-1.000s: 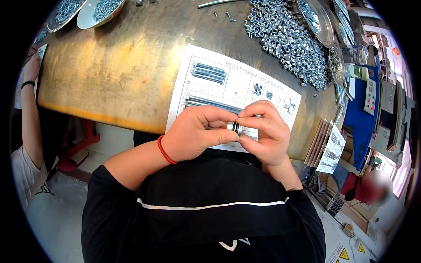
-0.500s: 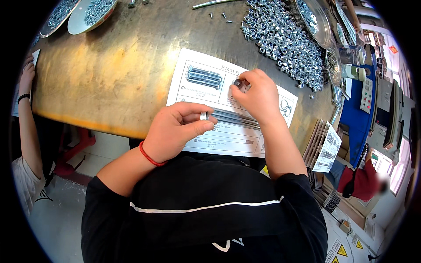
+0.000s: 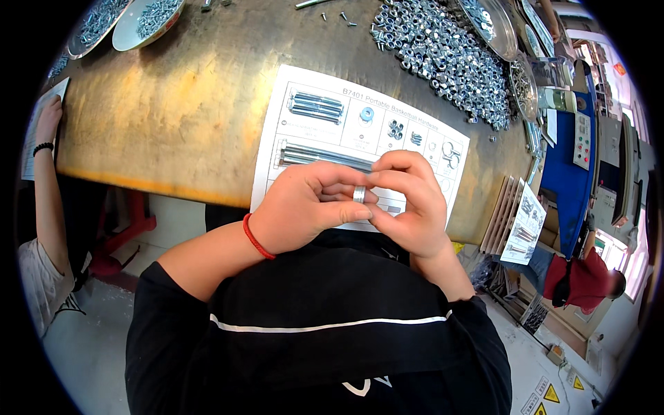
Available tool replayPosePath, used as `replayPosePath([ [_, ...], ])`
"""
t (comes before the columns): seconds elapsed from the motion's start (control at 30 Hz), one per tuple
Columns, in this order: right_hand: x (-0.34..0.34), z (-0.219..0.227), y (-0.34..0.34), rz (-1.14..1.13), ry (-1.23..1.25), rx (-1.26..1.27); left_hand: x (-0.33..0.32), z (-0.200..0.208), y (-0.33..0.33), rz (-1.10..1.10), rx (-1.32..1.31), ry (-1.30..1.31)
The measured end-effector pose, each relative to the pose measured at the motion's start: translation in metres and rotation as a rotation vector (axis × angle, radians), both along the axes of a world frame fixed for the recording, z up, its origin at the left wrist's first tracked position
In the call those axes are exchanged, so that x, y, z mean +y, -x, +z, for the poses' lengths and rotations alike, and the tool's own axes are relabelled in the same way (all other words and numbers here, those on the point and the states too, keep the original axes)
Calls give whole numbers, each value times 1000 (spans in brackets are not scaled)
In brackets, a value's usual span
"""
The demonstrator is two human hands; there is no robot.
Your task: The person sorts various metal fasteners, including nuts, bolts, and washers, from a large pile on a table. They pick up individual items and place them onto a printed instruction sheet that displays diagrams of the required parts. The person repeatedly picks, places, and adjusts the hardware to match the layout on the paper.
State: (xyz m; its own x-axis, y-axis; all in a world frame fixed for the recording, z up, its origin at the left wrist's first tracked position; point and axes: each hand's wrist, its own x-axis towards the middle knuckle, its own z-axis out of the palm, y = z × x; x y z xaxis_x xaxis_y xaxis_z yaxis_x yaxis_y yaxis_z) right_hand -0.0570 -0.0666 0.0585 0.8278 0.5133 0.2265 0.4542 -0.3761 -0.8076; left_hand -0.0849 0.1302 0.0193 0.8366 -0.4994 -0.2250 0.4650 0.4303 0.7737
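Note:
My left hand (image 3: 304, 207), with a red cord on its wrist, pinches a short stack of silvery metal rings (image 3: 359, 194) between thumb and fingers. My right hand (image 3: 416, 207) has its fingers curled in close to the stack from the other side. Whatever sits between the right fingertips is hidden. Both hands are over the lower part of a white sheet (image 3: 273, 166) printed with pictures of bolts, nuts and rings, lying on the worn table.
A large heap of silvery nuts (image 3: 443, 66) lies at the far right, beside metal dishes (image 3: 499, 34). Bowls of screws (image 3: 128, 31) stand far left. Another person's hand (image 3: 47, 121) rests at the left edge. Cards (image 3: 522, 221) stand in a row at the right.
My right hand has come down from the sheet's upper part, where it held a small dark round piece, to the left hand. The left hand has shifted right with the rings.

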Motion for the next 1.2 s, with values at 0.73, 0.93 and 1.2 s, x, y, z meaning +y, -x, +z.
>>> replayPosePath([
  [0.73,-3,-40,-33,-406,484,-33,14,0,5,-47,68,-207],
  [0.93,9,-61,-45,-459,756,-164,23,-6,1,30,119,-151],
  [1.2,0,-8,-12,-102,151,-35,12,-8,-11,52,156,-234],
])
